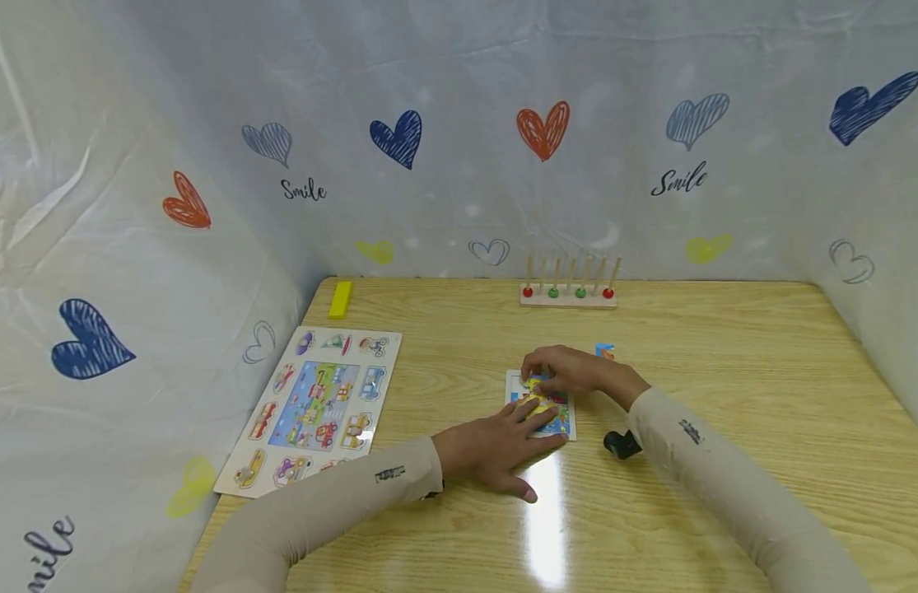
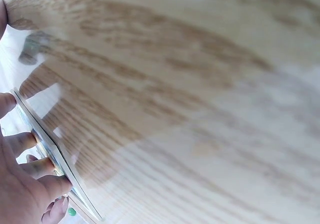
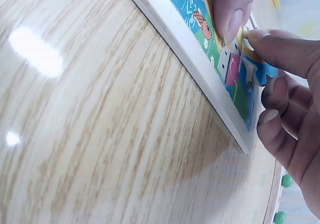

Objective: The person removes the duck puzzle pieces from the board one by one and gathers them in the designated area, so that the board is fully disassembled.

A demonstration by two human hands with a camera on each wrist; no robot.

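Observation:
A small jigsaw puzzle [image 1: 561, 425] with a colourful picture and a white frame lies flat on the table in the head view. My left hand [image 1: 499, 449] rests across its near side, fingers spread and straight. At the puzzle's far side, my right hand [image 1: 566, 368] bends over it. The right wrist view shows that hand's thumb and fingers pinching a blue-edged puzzle piece [image 3: 267, 72], tilted up against the picture. Fingers partly cover the picture. Just beyond the right wrist lies a loose puzzle piece [image 1: 605, 350].
A large wooden picture board [image 1: 388, 362] with vehicle shapes lies at the left. Behind it is a yellow block [image 1: 340, 300]. A wooden peg rack [image 1: 568, 301] with red and green beads stands at the back. A black object [image 1: 620, 445] is beside the right sleeve.

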